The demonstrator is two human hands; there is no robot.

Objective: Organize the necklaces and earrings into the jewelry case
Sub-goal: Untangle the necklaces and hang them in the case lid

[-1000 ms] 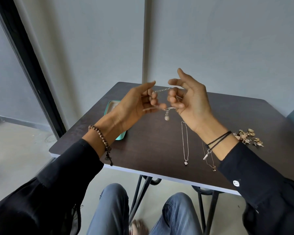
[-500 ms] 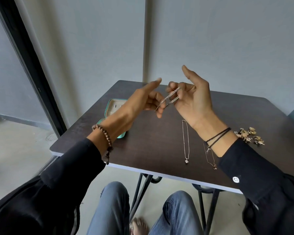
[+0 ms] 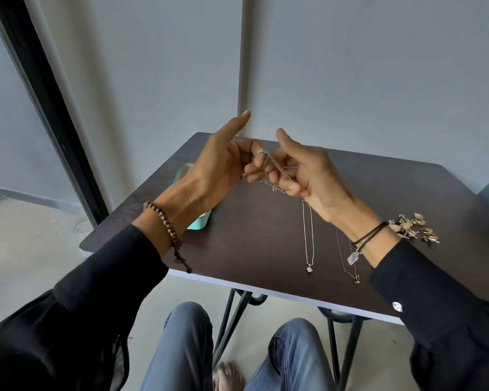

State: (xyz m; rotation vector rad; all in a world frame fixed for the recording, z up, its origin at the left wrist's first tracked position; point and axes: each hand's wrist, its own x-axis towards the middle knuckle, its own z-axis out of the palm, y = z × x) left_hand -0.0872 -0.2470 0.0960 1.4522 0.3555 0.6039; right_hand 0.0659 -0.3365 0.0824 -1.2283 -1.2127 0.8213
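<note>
My sleeves [image 3: 105, 277] are black and long, the right cuff carrying a white button [image 3: 397, 306]. Brown wooden beads [image 3: 164, 221] (with a short dangling tail) ring the wrist of my left hand [image 3: 218, 170]; thin black cords [image 3: 370, 235] with a small silver tag [image 3: 353, 258] sit behind my right hand [image 3: 314, 179]. Blue jeans [image 3: 181, 348], bare foot [image 3: 227, 376].

On the dark wooden table [image 3: 251, 241], the teal rectangular jewelry case [image 3: 201, 222] lies left, two thin silver chain necklaces [image 3: 309, 268] near centre-right, and a heap of gold metal earrings [image 3: 412, 227] right of them.

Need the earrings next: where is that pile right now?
Head view: the earrings pile lies on the dark table, far right, just beyond the wrist of the right hand, right of the nearest flat necklace.
</note>
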